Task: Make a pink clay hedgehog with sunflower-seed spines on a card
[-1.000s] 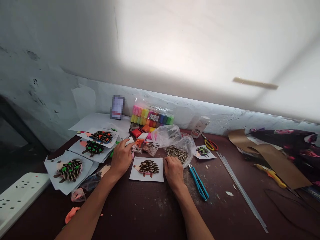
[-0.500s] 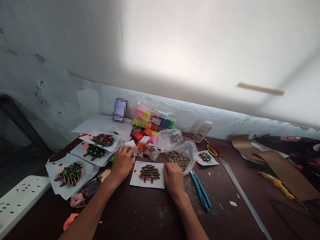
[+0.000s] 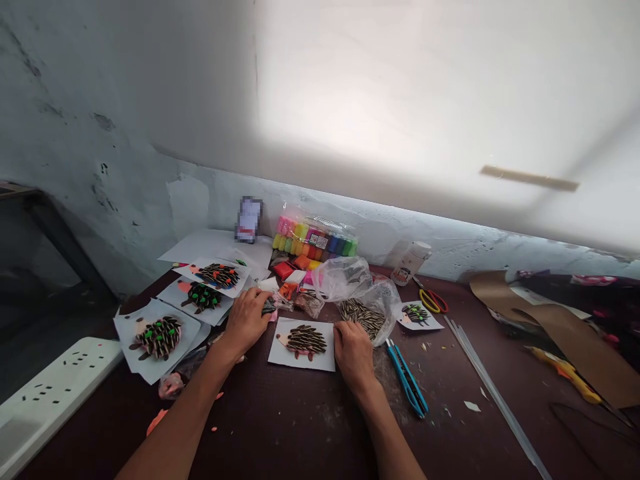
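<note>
A white card (image 3: 277, 355) bearing a hedgehog made of striped seeds (image 3: 306, 340) lies flat between my hands. My right hand (image 3: 354, 353) rests at the card's right edge, fingers bent together at its upper right corner; whether they grip it is unclear. Up and left of the card, my left hand (image 3: 247, 320) has its fingers curled beside a dark packet (image 3: 269, 307); what it holds, if anything, is hidden. Behind my right hand, an open plastic bag (image 3: 385, 307) holds loose striped seeds (image 3: 361, 317).
Finished-looking hedgehog cards (image 3: 187, 340) overlap at left, near a power strip (image 3: 60, 393). Coloured clay packs (image 3: 315, 243) stand at the wall. Right are a blue cutter (image 3: 407, 380), scissors (image 3: 433, 300), a small hedgehog card (image 3: 419, 323), clear sticks (image 3: 495, 393) and a yellow glue gun (image 3: 567, 373).
The whole view has shifted, with the table's things appearing slightly farther right. My left hand has its fingers more bunched by the dark packet; my right hand stays at the card's edge.
</note>
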`<state>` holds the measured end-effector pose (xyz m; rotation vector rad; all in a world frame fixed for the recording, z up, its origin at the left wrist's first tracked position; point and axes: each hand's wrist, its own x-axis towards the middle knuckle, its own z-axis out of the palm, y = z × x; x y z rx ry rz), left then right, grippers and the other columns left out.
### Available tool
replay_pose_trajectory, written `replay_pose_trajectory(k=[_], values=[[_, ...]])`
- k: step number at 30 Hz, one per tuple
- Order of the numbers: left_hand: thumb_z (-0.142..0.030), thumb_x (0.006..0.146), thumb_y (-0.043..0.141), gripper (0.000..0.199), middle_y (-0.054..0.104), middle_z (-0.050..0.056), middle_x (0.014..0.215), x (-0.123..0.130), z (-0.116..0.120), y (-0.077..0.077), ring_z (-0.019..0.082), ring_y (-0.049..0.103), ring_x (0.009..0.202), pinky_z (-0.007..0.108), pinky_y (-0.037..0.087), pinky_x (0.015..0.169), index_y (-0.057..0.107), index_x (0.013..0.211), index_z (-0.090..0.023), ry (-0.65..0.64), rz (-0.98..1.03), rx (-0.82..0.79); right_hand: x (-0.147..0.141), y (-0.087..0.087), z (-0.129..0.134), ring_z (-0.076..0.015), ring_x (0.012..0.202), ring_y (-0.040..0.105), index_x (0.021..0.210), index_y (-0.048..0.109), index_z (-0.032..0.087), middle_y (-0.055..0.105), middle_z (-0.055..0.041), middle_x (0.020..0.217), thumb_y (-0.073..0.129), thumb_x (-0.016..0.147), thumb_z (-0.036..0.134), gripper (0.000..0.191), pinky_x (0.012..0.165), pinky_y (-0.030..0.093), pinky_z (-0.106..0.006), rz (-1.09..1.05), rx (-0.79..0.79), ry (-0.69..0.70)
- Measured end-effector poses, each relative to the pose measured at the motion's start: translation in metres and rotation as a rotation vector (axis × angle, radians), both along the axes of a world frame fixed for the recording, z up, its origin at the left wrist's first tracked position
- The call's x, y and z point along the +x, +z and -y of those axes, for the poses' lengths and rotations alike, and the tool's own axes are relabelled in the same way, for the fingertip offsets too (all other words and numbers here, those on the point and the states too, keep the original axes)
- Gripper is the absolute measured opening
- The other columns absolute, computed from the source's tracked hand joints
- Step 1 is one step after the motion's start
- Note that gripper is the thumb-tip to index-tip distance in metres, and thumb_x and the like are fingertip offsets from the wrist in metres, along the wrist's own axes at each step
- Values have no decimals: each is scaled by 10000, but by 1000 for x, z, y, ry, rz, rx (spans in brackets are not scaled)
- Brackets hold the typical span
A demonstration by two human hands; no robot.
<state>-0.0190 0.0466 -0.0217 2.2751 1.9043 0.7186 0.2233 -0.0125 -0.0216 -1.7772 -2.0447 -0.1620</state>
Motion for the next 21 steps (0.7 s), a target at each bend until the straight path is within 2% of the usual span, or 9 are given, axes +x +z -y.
replay_pose_trajectory(k=[4,9,21], values=[[-198,757,572,447,609,94,1029,1,-1,-3,286,548,1030,410,444,899,556,1203,-193,-24,60,52,0,0,0,-176,782,540,788,616,180,637,-40,786,452,910,144,208,712,328,-265,-43,15,21],[-185,736,575,604,597,88,1141,4,-4,-2,269,538,1086,402,439,947,432,1323,-186,-47,219,137,0,0,1,-174,774,535,792,617,184,634,-38,776,447,908,145,209,710,334,-267,-72,35,32],[-181,816,481,350,635,92,1050,6,-4,-5,244,559,1022,396,453,920,582,1151,-161,-109,252,127,0,-2,1,-157,768,537,778,608,183,627,-26,770,469,891,134,185,704,335,-248,-89,19,46]])
